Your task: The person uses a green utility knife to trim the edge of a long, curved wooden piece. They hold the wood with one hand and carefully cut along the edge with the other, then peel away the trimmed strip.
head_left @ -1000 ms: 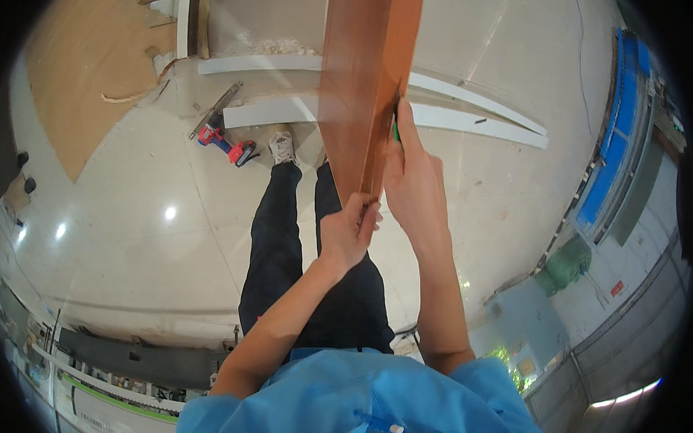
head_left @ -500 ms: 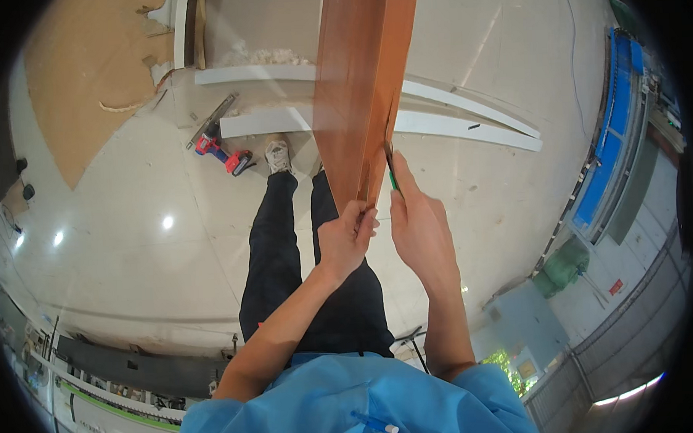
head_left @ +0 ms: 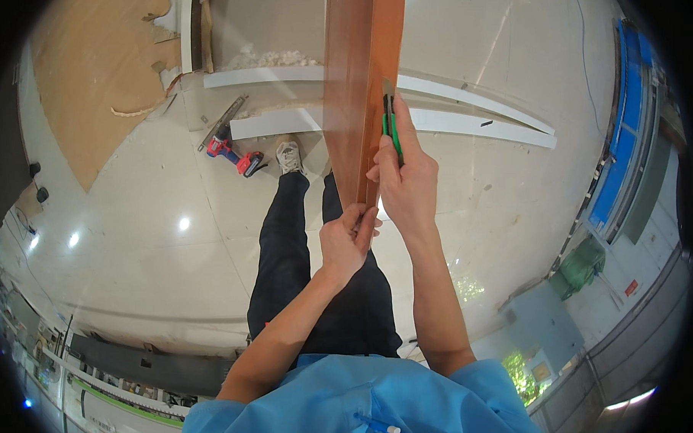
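A long reddish-brown profile board, ridged lengthwise, runs from the top of the view down toward my body. My left hand is closed on its near end, with fingers curled round the edge. In my right hand is a green and black utility knife, its blade pointing away from me. The blade lies on or close above the board's right face; contact is hard to tell. My right fingers wrap the knife's handle beside that face.
White strips lie across the floor behind the board. A red and blue cordless drill rests left of my foot. Torn brown cardboard spreads at far left. A blue-panelled frame stands at the right.
My right hand has moved up and slightly left along the board, and the knife now shows more fully over its right face. My left hand keeps its hold on the near end.
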Tool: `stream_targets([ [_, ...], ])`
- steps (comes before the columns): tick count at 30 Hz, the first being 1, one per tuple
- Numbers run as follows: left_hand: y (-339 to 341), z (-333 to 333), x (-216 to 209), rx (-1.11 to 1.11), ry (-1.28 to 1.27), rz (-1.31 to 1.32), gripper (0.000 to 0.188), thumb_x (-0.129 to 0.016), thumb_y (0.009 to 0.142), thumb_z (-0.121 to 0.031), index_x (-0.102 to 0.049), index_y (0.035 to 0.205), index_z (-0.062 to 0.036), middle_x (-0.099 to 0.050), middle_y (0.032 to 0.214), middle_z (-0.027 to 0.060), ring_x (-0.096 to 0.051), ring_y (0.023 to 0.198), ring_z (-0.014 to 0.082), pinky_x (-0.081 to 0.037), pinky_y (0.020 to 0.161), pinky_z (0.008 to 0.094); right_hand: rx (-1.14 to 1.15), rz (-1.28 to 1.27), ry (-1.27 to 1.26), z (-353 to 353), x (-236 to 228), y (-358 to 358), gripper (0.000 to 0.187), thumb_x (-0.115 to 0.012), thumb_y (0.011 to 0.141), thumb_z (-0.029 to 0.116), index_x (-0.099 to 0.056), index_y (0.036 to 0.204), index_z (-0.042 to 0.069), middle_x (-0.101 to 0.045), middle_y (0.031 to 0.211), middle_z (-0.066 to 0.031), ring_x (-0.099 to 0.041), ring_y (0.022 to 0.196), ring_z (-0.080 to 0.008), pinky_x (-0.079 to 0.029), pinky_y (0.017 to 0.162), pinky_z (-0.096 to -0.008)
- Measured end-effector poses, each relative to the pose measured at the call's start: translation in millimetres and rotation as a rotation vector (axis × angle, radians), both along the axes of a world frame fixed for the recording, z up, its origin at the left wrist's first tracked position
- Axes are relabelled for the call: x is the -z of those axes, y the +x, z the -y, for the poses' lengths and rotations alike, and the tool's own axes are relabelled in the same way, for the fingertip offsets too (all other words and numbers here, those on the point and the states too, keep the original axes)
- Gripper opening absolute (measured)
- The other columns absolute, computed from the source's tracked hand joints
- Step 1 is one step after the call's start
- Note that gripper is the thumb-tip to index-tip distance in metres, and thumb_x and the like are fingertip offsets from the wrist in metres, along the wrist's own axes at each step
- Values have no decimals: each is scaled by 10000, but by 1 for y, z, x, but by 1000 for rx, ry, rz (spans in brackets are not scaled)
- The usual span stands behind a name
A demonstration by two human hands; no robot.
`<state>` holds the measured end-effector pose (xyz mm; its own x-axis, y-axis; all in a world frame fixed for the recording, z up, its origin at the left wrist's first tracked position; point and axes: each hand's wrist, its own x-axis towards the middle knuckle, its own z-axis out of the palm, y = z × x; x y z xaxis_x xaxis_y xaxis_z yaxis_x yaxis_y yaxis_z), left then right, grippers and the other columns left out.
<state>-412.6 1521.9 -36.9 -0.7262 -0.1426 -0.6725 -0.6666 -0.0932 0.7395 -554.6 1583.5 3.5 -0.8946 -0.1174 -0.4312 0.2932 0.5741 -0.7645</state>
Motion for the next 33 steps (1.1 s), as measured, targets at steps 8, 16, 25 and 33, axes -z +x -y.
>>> stream_targets([
  [8, 1, -1, -1, -2, 3, 5, 189, -662, 1079, -204, -710, 1034, -26, -809, 825, 87, -801, 710, 183, -591, 599, 306, -55, -38, 85, -1, 12, 2, 644, -534, 1052, 13, -430, 1672, 148, -644, 758, -47, -671, 647, -125, -604, 683, -319],
  [16, -1, 1, -3, 30, -17, 19, 187, -664, 1078, -200, -708, 1025, -26, -804, 811, 85, -800, 698, 190, -593, 594, 307, -73, -69, 118, 0, 15, 1, 644, -530, 1048, 9, -431, 1670, 143, -670, 761, -59, -685, 641, -132, -606, 665, -324],
  [25, 2, -1, -2, 25, -36, -27, 181, -649, 1088, -194, -693, 1024, -30, -804, 817, 88, -804, 708, 191, -597, 599, 298, -141, -144, 216, 6, 6, -5, 595, -537, 1082, 57, -431, 1664, 121, -600, 668, -107, -590, 543, -165, -512, 583, -313],
  [33, 4, -3, 3, 13, -14, -25, 206, -640, 1096, -203, -693, 1026, -17, -804, 821, 96, -803, 714, 186, -602, 611, 291, -262, -5, 350, 20, -26, -20, 658, -558, 1017, 27, -375, 1649, 17, -614, 646, -210, -640, 571, -349, -495, 588, -461],
])
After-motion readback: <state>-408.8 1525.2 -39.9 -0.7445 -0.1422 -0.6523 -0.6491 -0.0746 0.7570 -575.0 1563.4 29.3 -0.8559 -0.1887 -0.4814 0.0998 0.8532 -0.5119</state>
